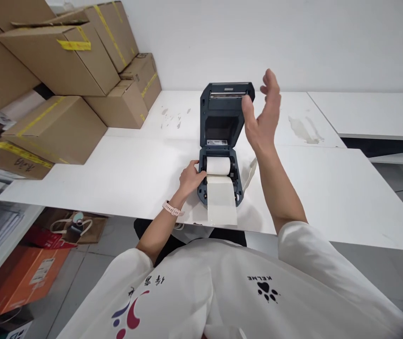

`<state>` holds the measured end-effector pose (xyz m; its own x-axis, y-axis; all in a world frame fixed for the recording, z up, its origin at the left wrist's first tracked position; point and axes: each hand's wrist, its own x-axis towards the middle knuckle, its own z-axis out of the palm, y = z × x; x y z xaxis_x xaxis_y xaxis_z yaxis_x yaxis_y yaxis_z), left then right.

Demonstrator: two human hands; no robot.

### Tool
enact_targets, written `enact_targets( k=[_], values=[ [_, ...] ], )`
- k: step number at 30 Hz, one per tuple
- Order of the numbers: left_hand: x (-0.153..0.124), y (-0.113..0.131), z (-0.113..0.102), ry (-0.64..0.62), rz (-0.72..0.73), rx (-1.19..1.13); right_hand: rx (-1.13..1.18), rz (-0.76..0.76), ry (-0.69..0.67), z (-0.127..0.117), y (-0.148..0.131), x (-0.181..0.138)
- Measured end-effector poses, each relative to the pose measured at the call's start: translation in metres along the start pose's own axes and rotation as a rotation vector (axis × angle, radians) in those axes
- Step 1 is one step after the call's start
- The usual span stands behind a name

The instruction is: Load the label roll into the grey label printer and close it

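A dark label printer (202, 188) stands on the white table with its lid (222, 113) raised and tilted back. Inside sits a white label roll (218, 165), and a pale strip of label paper (221, 202) runs forward over the printer's front to the table edge. My left hand (190, 179) grips the printer's left side, thumb over the rim beside the roll. At the lid's right edge is my right hand (264, 117), raised, fingers up and apart from the thumb. The thumb overlaps the lid's edge; I cannot tell whether it touches.
Cardboard boxes (60, 56) with yellow tape are piled on the left of the white table (144, 165). A curled paper strip (250, 174) lies right of the printer. A white wall (275, 37) rises behind. On the floor at left is an orange box (24, 278).
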<state>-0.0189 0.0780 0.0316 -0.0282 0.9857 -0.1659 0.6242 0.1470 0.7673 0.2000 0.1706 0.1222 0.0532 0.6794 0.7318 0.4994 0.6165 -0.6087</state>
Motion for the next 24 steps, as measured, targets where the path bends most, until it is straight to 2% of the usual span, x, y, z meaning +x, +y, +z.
enact_targets(
  k=[2, 3, 5, 8, 9, 11, 14, 17, 19, 21, 24],
  values=[
    [0.003, 0.002, -0.001, -0.021, -0.001, 0.018, -0.040, -0.067, -0.074, -0.006, -0.011, -0.019],
    [0.004, 0.003, 0.000, -0.019, 0.000, 0.039, -0.076, -0.072, -0.178, -0.007, -0.016, -0.030],
    [0.005, 0.006, 0.001, 0.006, 0.004, 0.103, -0.198, -0.040, -0.489, -0.004, -0.022, -0.048],
    [0.006, 0.009, 0.003, 0.030, -0.004, 0.181, -0.473, 0.046, -0.961, 0.015, -0.021, -0.064],
    [0.006, 0.009, 0.004, 0.030, -0.010, 0.186, -0.540, 0.064, -1.055, 0.024, -0.019, -0.066],
    [0.006, 0.008, 0.005, 0.024, -0.025, 0.177, -0.600, 0.075, -1.150, 0.037, -0.014, -0.067],
    [0.006, 0.006, 0.005, 0.014, -0.035, 0.148, -0.510, 0.079, -1.214, 0.035, -0.010, -0.059],
    [0.007, 0.003, 0.006, 0.007, -0.020, 0.123, -0.187, 0.079, -1.209, -0.001, -0.010, -0.044],
    [0.007, 0.002, 0.006, 0.007, -0.021, 0.105, 0.017, 0.082, -1.082, -0.035, -0.008, -0.034],
    [0.007, 0.002, 0.006, 0.013, -0.029, 0.085, 0.125, 0.118, -0.888, -0.065, 0.000, -0.023],
    [0.006, 0.002, 0.006, 0.021, -0.020, 0.052, 0.127, 0.223, -0.586, -0.084, 0.031, -0.009]
  ],
)
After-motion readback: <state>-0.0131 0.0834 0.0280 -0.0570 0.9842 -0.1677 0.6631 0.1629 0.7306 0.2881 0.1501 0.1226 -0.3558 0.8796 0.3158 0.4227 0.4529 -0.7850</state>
